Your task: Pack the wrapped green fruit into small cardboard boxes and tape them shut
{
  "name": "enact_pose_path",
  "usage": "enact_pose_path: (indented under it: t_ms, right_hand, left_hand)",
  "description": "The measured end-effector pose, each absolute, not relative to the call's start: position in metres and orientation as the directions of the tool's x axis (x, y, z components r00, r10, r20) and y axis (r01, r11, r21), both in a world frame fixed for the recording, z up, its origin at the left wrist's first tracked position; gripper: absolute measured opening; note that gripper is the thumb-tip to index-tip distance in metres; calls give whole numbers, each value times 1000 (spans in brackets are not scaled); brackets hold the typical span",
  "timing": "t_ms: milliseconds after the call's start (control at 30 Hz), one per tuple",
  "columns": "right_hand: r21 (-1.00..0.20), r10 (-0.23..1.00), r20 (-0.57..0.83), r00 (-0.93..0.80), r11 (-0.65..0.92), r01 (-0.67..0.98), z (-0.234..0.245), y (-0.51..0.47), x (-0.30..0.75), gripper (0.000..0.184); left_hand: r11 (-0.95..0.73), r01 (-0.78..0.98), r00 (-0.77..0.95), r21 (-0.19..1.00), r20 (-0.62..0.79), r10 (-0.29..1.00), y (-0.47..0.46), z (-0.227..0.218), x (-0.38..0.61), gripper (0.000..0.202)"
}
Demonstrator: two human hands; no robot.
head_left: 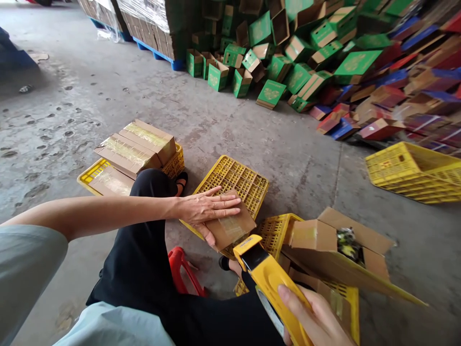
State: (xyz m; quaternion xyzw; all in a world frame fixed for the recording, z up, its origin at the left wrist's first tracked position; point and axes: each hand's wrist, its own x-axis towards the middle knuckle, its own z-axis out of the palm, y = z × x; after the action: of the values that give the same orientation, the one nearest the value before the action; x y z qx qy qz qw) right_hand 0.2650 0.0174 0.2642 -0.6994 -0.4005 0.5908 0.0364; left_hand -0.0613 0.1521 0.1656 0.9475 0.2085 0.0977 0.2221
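My left hand (209,209) lies flat with fingers stretched out on a small brown cardboard box (230,226), thumb under its near edge. The box rests on an upturned yellow plastic crate (237,180). My right hand (317,319) grips a yellow tape dispenser (266,276) at the bottom of the view, its front end close to the box's near corner. Clear tape shows on the box's top.
A yellow crate (91,173) at the left carries three taped brown boxes (139,146). An open carton (338,250) sits on yellow crates at the right. Another yellow crate (414,170) lies further right. Green, red and blue boxes (298,57) pile up behind. A red stool (182,269) is under me.
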Motion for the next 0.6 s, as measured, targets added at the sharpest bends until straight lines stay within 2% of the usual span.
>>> enact_pose_path:
  t_ms: [167,400,500,600]
  right_hand:
    - [-548,617,-784,-59,-645,533,258,20,266,66]
    - [-587,622,-773,-129,-622,518,239,24,265,62]
    - [-620,637,-754,-164,-606,498,232,27,262,64]
    - [-635,645,-744,-178,-598,488,227,31,257,63]
  left_hand:
    - [-846,357,894,397,119,433,148,161,-59,113]
    - [-894,373,898,248,147,416,142,161,-59,104]
    - [-892,410,886,193,149,439,138,166,-54,112]
    - [-923,344,912,172,172,372,135,170,-43,118]
